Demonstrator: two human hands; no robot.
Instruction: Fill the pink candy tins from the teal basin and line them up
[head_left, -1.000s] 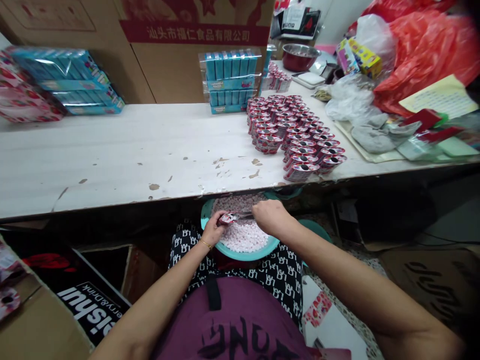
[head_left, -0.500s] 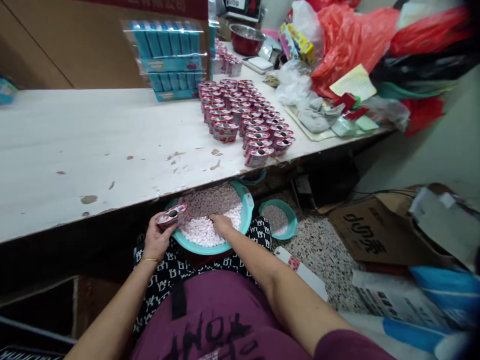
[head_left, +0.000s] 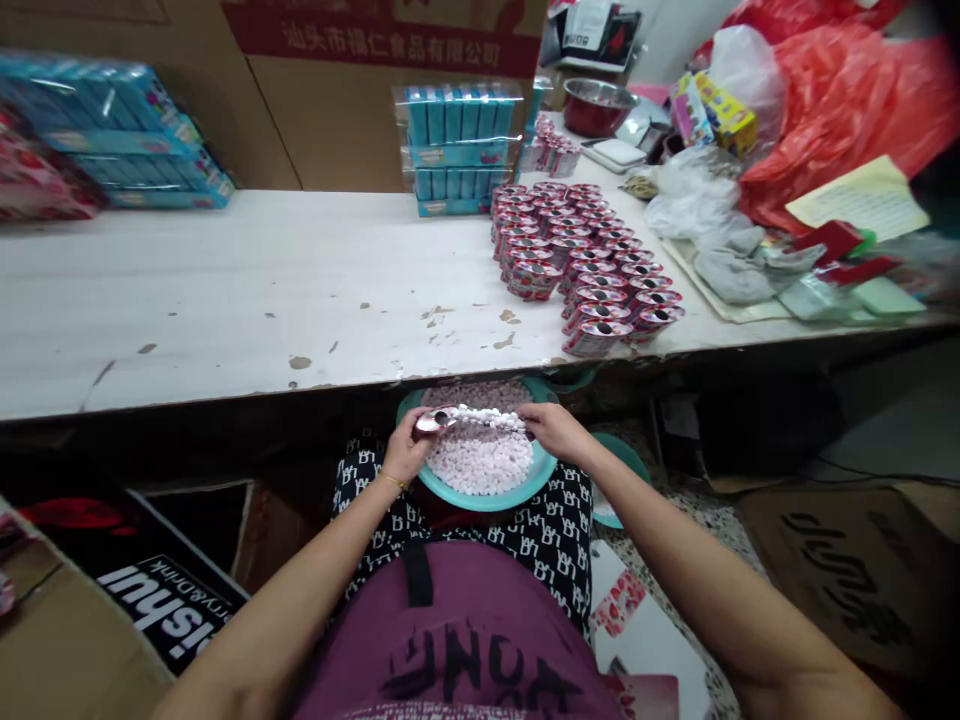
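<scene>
My left hand [head_left: 406, 449] holds a small red and white container [head_left: 435, 420] with a dark round hole in its top, over the left side of a turquoise basin [head_left: 491, 503]. The basin rests on my lap and holds many small white and pink pellets [head_left: 480, 462]. My right hand [head_left: 553, 432] is at the basin's right side, its fingers closed on the end of a scoop heaped with white pellets [head_left: 491, 418]. Most of the scoop is hidden under them. The heap reaches to the container's opening.
Rows of similar red containers [head_left: 596, 325] stand on the white table [head_left: 225, 290]. Blue packs [head_left: 457, 135] lean against a cardboard box behind. Plastic bags [head_left: 701, 200] lie at the right; a second turquoise basin [head_left: 622, 455] is below the table.
The view has turned left. My right hand has lifted out of the pellets, now with a heaped scoop beside the container. My left hand has tilted the container toward it.
</scene>
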